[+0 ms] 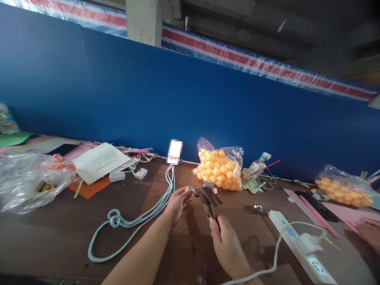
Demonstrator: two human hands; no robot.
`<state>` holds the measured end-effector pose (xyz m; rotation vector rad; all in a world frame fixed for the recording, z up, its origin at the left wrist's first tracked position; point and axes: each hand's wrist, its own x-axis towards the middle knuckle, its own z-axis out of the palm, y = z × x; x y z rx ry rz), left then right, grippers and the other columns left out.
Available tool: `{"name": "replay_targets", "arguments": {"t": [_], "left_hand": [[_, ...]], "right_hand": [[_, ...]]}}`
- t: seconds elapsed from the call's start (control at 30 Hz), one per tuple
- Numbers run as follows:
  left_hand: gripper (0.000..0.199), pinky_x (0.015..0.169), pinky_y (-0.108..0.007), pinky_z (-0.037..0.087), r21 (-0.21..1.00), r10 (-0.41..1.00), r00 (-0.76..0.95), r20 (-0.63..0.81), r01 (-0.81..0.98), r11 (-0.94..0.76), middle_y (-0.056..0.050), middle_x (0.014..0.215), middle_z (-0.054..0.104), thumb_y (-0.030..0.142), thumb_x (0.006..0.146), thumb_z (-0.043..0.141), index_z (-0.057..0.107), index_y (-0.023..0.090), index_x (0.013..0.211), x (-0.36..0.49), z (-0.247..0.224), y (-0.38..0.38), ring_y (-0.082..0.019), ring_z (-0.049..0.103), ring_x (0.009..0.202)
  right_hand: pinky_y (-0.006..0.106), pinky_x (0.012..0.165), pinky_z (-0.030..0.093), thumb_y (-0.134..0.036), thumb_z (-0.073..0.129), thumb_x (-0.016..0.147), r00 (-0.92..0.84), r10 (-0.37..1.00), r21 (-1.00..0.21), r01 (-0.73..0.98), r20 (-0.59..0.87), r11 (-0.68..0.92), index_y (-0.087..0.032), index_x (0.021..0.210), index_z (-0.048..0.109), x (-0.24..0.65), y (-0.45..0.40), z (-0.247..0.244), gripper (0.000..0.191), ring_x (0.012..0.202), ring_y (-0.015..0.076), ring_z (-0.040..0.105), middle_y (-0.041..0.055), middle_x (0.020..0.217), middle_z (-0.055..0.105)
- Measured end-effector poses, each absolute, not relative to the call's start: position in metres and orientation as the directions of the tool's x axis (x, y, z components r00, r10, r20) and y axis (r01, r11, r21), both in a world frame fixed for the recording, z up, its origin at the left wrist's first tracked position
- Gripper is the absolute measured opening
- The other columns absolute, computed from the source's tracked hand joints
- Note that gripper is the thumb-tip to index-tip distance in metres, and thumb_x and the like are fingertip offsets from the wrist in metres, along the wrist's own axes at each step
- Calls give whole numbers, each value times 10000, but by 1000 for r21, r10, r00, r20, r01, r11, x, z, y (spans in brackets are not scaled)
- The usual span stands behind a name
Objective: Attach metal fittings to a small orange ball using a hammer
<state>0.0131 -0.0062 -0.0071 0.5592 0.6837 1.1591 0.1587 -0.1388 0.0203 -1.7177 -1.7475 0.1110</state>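
Observation:
My right hand (pixel 225 239) is wrapped round the handle of a claw hammer (pixel 205 196), its dark worn head raised above the brown table. Pinched in the fingertips of my left hand (pixel 178 200) is a small round shiny metal piece (pixel 190 191). The hammer's striking face is right beside that piece; whether they touch I cannot tell. A similar shiny metal piece (pixel 257 207) lies on the table to the right. Behind the hammer stands a clear bag of orange balls (pixel 218 168).
A pale blue lanyard (pixel 124 223) loops across the left of the table (pixel 59 245). At right a white power strip (pixel 299 245) has a plug and cable in it. Another person's hand (pixel 368 229) shows at the right edge. A blue partition (pixel 148 95) rises behind.

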Motion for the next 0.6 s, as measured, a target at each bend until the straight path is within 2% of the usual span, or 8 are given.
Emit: {"name": "replay_targets", "arguments": {"t": [0.2,0.6], "left_hand": [[130,650,-196,500,667,939,258,-228,-661,343,-89,816,680,192,770,661,675,92,852,13,-6,-7,-99,617,671],[269,704,-239,505,733,942,287,-175,-601,319,-113,905,686,247,693,741,687,91,905,14,-7,-9,-122,622,724]], "right_hand": [[311,598,447,-418,310,944,113,917,-546,829,383,126,-217,757,476,158,-136,14,322,675,203,585,65,731,585],[283,581,461,-413,340,939,109,917,-578,803,383,146,-217,738,475,153,-136,17,311,653,181,597,55,709,597]]}}
